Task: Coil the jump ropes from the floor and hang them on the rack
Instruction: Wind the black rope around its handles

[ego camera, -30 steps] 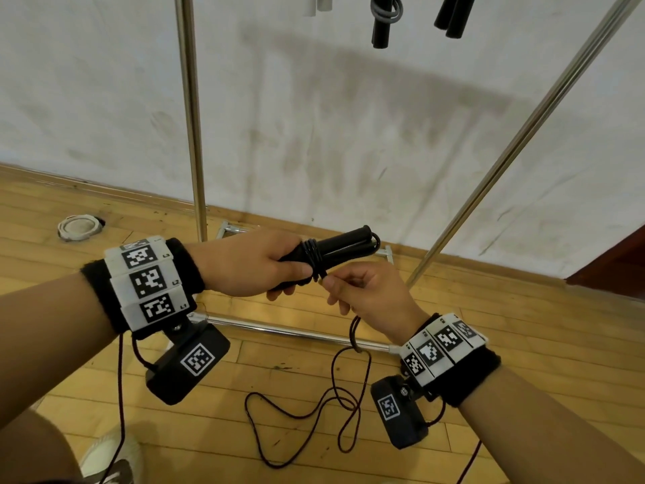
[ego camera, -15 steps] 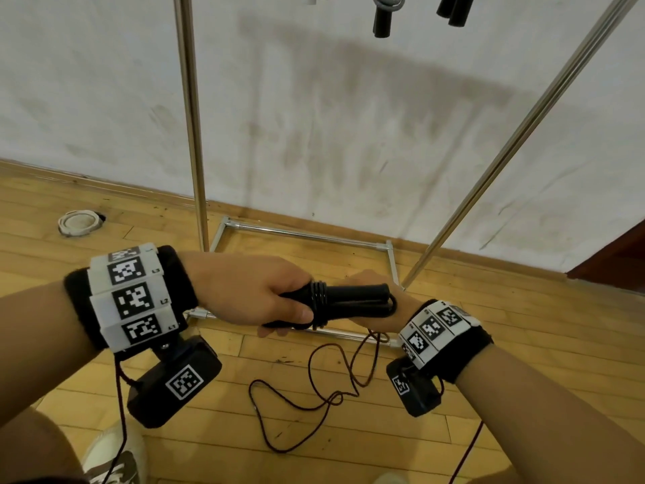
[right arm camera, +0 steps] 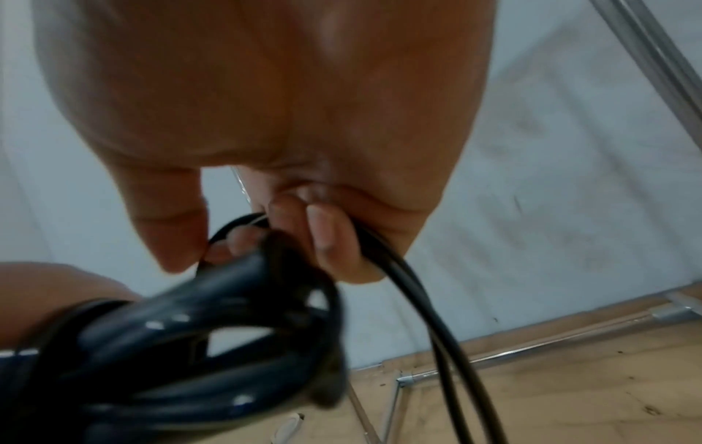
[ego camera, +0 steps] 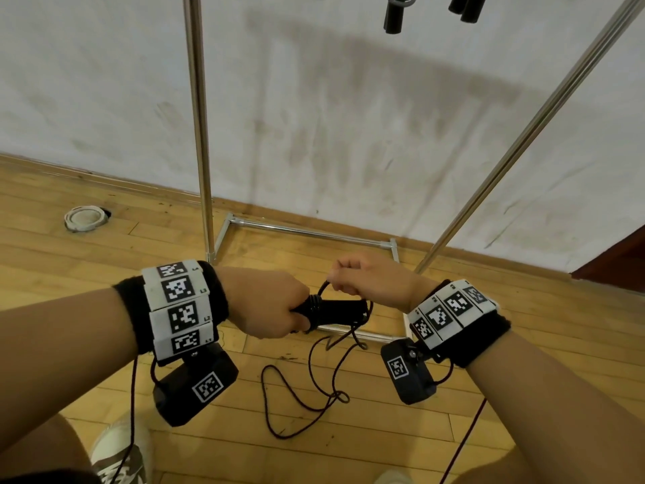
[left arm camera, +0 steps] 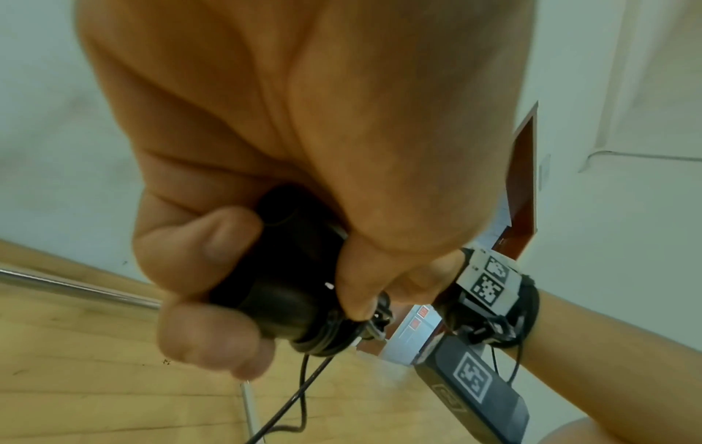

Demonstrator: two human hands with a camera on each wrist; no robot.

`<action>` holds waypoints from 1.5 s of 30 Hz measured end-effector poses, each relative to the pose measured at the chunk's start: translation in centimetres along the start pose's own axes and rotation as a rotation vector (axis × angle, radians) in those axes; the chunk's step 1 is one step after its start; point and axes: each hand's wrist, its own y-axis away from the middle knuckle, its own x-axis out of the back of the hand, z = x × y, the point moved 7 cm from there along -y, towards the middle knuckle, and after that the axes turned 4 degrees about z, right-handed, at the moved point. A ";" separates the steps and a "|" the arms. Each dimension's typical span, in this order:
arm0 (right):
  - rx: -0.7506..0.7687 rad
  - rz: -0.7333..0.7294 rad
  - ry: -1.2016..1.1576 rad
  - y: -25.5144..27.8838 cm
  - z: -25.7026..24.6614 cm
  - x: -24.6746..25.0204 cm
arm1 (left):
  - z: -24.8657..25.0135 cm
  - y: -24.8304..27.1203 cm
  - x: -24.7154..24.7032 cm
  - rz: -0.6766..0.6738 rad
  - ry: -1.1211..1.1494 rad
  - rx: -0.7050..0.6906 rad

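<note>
My left hand (ego camera: 275, 309) grips the two black handles of a jump rope (ego camera: 335, 310) held side by side, pointing right, with several turns of black cord wound round them. The left wrist view shows the fingers (left arm camera: 213, 249) curled round the handle ends (left arm camera: 281, 288). My right hand (ego camera: 370, 281) is just above the handles and pinches the cord (ego camera: 323, 289), which arcs down to the wraps. In the right wrist view the cord (right arm camera: 410, 288) runs through its curled fingers (right arm camera: 330, 240). The loose remainder of the cord (ego camera: 307, 396) hangs to the floor in loops.
The metal rack stands ahead: an upright pole (ego camera: 199, 134), a slanting pole (ego camera: 523, 141) and a base frame (ego camera: 307, 232) on the wooden floor. Black handles of hung ropes (ego camera: 394, 15) dangle at the top. A white ring (ego camera: 84, 218) lies at left. My shoes (ego camera: 118, 452) are below.
My right hand has come up from below the handles to above them, carrying the cord round in another turn. The left hand keeps its grip and has sunk slightly.
</note>
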 end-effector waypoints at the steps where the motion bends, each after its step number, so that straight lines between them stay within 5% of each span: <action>1: -0.022 0.028 -0.025 0.0 -0.2 0.2 | -0.3 -0.1 0.2 0.024 -0.037 0.017; 9: -0.028 0.122 -0.214 0.7 -1.5 -0.5 | -2.5 -0.3 3.6 0.241 -0.003 0.099; 17: 0.035 0.330 -0.362 1.3 -1.1 -0.8 | -2.1 0.1 5.0 0.461 0.089 0.042; 22: 0.051 0.319 -0.306 1.8 -0.6 -0.9 | -1.4 0.9 5.6 0.523 0.205 -0.034; 31: 0.129 0.140 -0.415 2.6 0.4 -1.1 | 0.1 2.1 5.6 0.405 0.375 -0.156; 36: 0.176 0.228 -0.097 2.6 0.8 -0.1 | 0.9 2.7 5.4 0.332 0.373 -0.198; 45: 0.295 0.090 0.023 2.5 0.5 -0.5 | 1.8 3.0 3.8 0.194 0.268 -0.227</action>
